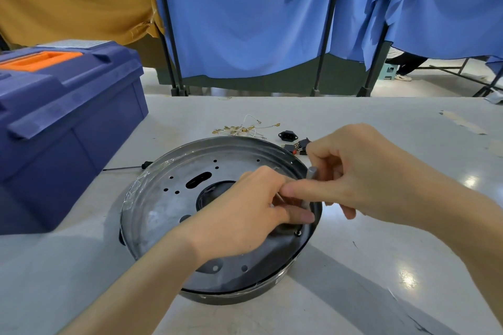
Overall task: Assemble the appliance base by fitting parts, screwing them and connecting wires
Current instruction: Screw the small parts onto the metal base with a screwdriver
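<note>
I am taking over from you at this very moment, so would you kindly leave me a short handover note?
Left hand: pinches a thin metal piece at the right rim of the base.
Right hand: grips a grey tool, upright over the same spot.
Done: the base lies on the table, with one screw in near the rim.
Left: wires, socket and switches lie loose behind the base, not yet fitted or connected.
</note>
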The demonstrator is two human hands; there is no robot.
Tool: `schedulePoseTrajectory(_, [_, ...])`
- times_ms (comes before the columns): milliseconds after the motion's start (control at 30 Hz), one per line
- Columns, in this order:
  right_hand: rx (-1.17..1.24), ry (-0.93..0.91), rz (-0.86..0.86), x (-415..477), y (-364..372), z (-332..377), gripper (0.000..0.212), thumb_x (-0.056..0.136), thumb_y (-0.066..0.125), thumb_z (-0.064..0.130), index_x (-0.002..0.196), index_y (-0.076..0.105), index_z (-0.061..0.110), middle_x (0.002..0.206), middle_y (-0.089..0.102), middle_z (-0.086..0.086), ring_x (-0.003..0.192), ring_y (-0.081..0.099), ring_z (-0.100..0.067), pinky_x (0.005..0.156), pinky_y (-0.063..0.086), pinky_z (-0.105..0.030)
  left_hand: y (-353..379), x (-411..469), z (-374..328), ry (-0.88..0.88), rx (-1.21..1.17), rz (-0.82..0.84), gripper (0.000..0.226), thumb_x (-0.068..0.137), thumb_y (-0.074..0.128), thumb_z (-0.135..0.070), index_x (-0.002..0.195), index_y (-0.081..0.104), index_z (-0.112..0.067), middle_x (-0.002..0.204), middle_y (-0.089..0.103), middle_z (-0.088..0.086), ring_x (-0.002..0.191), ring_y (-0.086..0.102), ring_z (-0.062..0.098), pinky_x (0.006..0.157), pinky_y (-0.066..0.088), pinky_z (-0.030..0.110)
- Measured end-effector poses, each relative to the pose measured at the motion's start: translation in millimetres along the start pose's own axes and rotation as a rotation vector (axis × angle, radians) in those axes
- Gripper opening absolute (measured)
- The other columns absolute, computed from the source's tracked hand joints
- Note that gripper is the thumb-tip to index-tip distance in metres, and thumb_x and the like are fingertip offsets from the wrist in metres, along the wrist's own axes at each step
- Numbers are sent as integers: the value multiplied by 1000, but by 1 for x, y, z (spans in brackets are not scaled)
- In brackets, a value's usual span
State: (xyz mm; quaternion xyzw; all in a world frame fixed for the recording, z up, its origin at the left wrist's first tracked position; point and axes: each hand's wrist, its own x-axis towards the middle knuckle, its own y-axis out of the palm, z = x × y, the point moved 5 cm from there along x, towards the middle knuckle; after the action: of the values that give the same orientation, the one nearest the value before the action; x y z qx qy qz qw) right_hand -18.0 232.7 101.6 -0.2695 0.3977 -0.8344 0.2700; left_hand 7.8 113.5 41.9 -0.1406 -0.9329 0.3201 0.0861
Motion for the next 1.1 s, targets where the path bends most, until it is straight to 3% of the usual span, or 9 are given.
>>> schedulePoseTrajectory(67, [18,-55,26,-1,-2,4,25,72,78,40,71,64,19,57,65,6,41,60,-8,42,46,-16,1,-1,4,-30,-7,9,28,92,63,-7,73,68,-26,72,69,-12,67,61,-7,64,50,24])
schedulePoseTrajectory(167, [92,-83,57,-2,-3,5,15,79,75,22,71,66,14,53,67,-1,44,65,-10,48,50,-14,2,-1,3,-15,15,12,10,93,62,-8,90,71,-12,85,73,-4,76,63,-8,68,48,13])
schedulePoseTrajectory(333, [133,-25,65,-1,1,2,24,79,76,20,64,61,9,44,64,1,37,62,-9,43,43,-8,4,-2,-7,32,17,-8,29,83,73,-37,83,65,-9,84,67,12,81,60,27,75,46,36])
schedulePoseTrajectory(500, [136,45,28,-3,4,-2,36,78,78,26,61,55,4,42,62,-3,32,59,-16,37,45,-18,2,-2,-4,12,6,-16,14,88,70,-17,76,66,-10,60,58,1,55,42,8,50,35,17])
schedulePoseTrajectory(600, [127,32,18,-2,4,0,39,75,79,32,61,53,6,44,62,-5,32,59,-15,35,44,-19,3,-3,-2,-42,-8,5,32,91,59,1,71,65,-24,58,63,-13,57,55,-9,53,37,7])
schedulePoseTrajectory(667, [119,-14,53,-2,2,3,29,73,81,32,67,62,11,48,64,-2,38,62,-13,40,49,-20,3,-4,0,-66,-9,10,37,91,51,6,76,66,-23,70,70,-16,74,64,-13,63,44,8])
schedulePoseTrajectory(767, [102,-55,88,-3,0,5,17,79,78,20,69,68,10,50,66,1,44,65,-8,49,49,-12,3,-1,0,-28,20,14,14,94,61,-11,95,73,-19,89,73,-5,85,66,0,77,52,21])
schedulePoseTrajectory(867, [78,-10,82,-3,1,1,24,81,75,24,66,67,7,46,65,4,43,64,-4,49,47,-9,2,0,-1,-29,22,5,10,91,66,-27,91,72,-20,86,71,1,85,63,15,82,53,35])
schedulePoseTrajectory(1100, [20,99,6,-3,2,-5,42,73,75,45,54,57,11,38,59,-1,33,59,-10,41,47,-17,1,1,-1,-1,13,-18,13,89,68,-29,87,68,-17,77,68,-6,70,57,3,68,47,19])
